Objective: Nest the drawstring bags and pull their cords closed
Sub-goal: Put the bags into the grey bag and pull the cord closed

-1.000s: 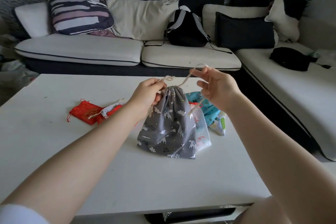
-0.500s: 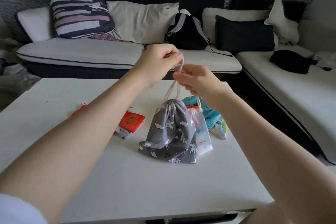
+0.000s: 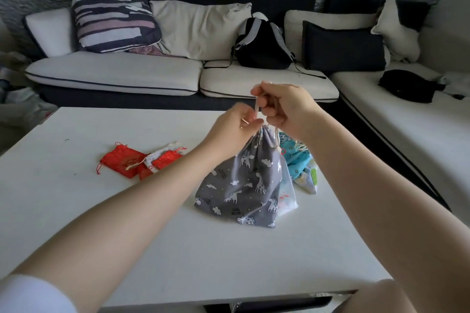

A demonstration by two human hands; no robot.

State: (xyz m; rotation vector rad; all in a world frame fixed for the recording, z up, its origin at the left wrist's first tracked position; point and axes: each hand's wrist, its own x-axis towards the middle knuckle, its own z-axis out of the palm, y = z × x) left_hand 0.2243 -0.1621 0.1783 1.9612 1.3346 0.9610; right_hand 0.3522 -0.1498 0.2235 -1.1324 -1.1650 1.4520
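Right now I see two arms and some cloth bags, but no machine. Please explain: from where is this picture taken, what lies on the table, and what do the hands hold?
There is no machine. A person wears a camera on the head, looking forward and down. The left hand and right hand both pinch the pale cord of a grey drawstring bag, whose mouth is gathered shut. It stands on a white table. Beside it lie a blue patterned bag and red pouches. Behind is a sofa.
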